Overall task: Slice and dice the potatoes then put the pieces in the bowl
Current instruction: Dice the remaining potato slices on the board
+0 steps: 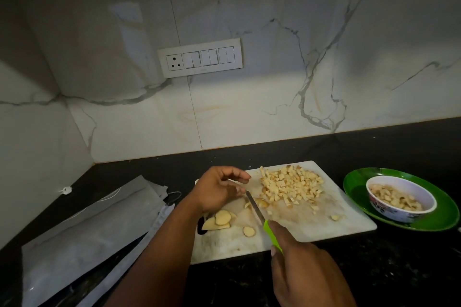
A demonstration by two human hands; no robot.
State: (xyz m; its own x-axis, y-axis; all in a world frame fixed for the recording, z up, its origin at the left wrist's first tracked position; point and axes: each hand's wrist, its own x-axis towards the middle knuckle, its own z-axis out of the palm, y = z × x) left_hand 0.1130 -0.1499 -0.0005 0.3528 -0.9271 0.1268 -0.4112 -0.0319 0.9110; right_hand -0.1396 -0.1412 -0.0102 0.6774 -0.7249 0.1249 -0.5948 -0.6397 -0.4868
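Observation:
A white cutting board (311, 227) lies on the dark counter. A heap of diced potato (291, 185) covers its far part, and several round potato slices (220, 219) lie at its near left. My right hand (304, 274) grips a green-handled knife (257, 209) whose blade tip rests beside small potato pieces (262, 203) at the board's middle. My left hand (219, 189) hovers just left of the blade with fingers loosely curled and holds nothing. A white patterned bowl (401, 197) with diced potato in it stands on a green plate (354, 189) at the right.
Grey plastic bags (87, 239) lie on the counter left of the board. A marble-patterned wall with a switch panel (200, 57) rises behind. The wall corner closes the counter at the left.

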